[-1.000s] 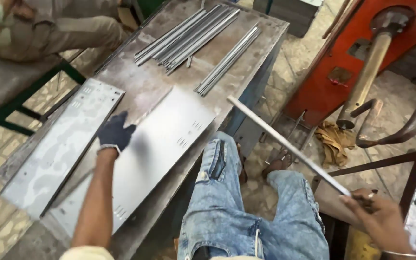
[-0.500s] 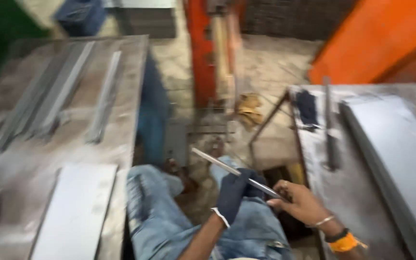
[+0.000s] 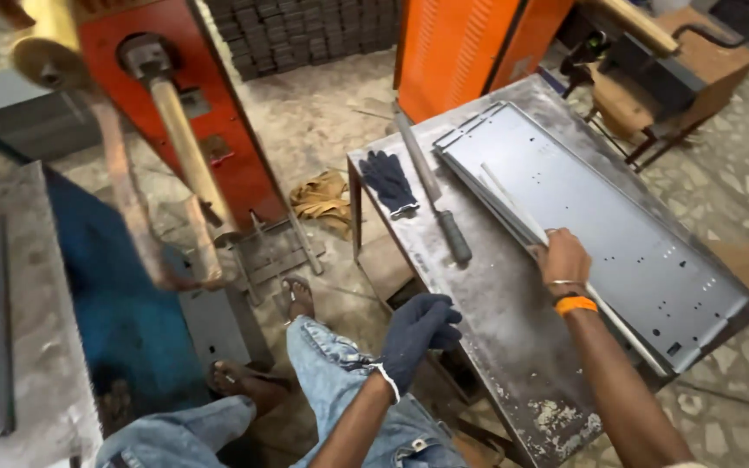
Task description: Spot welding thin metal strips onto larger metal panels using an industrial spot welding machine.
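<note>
Bare right hand (image 3: 563,257) fingers clench a thin grey metal strip (image 3: 513,212) on the steel bench (image 3: 513,347).
Gloved left hand (image 3: 420,329) hangs loosely curled, empty; one spare dark glove (image 3: 389,180), one perforated grey panel (image 3: 617,234).

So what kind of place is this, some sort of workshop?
Most likely a metal fabrication workshop. A perforated sheet-metal panel lies on a worn steel table, a red floor machine stands nearby, and an orange cabinet, perhaps a welder, is behind.

The left hand (image 3: 418,334) wears a dark blue glove. The right hand (image 3: 563,258) has an orange band (image 3: 575,305). The metal sheet (image 3: 617,234) is grey with small dots of holes.
</note>
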